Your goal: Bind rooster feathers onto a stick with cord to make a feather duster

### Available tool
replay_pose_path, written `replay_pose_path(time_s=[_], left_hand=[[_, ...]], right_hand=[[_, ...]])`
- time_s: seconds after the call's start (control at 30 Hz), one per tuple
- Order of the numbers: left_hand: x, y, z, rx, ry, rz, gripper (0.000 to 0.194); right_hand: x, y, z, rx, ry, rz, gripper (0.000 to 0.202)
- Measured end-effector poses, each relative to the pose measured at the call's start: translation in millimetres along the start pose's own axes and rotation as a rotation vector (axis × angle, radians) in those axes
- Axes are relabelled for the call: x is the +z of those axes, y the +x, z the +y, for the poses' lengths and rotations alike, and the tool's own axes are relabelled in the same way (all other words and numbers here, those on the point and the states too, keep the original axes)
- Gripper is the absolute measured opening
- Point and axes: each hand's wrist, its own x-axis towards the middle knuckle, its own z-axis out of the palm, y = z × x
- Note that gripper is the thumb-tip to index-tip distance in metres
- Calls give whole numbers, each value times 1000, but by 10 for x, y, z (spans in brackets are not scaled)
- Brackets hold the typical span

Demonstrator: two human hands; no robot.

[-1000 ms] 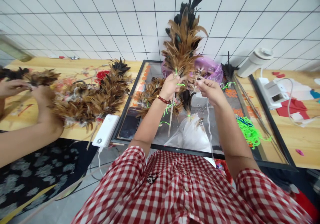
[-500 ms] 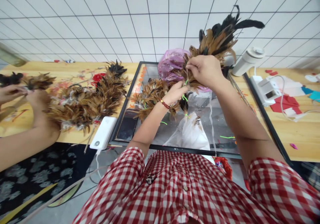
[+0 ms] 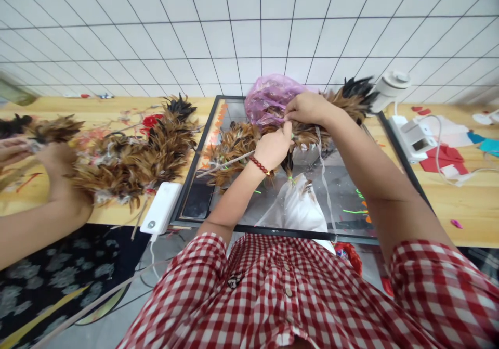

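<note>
My left hand, with a red bead bracelet at its wrist, is closed at the near edge of a brown and black feather bundle. My right hand pinches at the same bundle from above, its fingertips meeting those of my left hand. The bundle lies low, pointing right, its dark tips near a white bottle. A thin stick runs out left from under my left hand. Behind my hands sits a pink plastic bag. A white strip hangs below my right hand.
A black-framed glass panel lies on the wooden table with brown feathers and a white bag. Left are a power bank, a feather garland and another person's hands. A power strip is right.
The feather bundle has swung down from upright to lying rightward. My right hand has lowered and shifted left to meet my left hand. The thin stick now shows on the left.
</note>
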Motion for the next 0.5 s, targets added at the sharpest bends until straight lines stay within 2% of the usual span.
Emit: replay_pose_path(time_s=[0.1, 0.2, 0.27, 0.33, 0.4, 0.43, 0.5], left_hand=[[-4, 24, -73, 33, 2, 36, 38], [-68, 73, -244, 55, -37, -20, 26], [-143, 95, -394, 71, -138, -52, 18], [-215, 96, -549, 121, -307, -79, 13], [-262, 79, -687, 149, -524, -130, 19], [-273, 69, -745, 145, -635, -162, 22], [-285, 50, -829, 89, -868, -198, 24]], right_hand=[[30, 6, 58, 2, 136, 5, 17], [-191, -87, 102, 80, 274, 81, 18], [-438, -221, 160, 289, 289, 78, 18], [-672, -392, 274, 616, 241, 44, 19], [-821, -565, 461, 768, 250, -1, 18], [-857, -643, 578, 745, 273, 15, 15], [-859, -774, 832, 580, 316, 142, 17]])
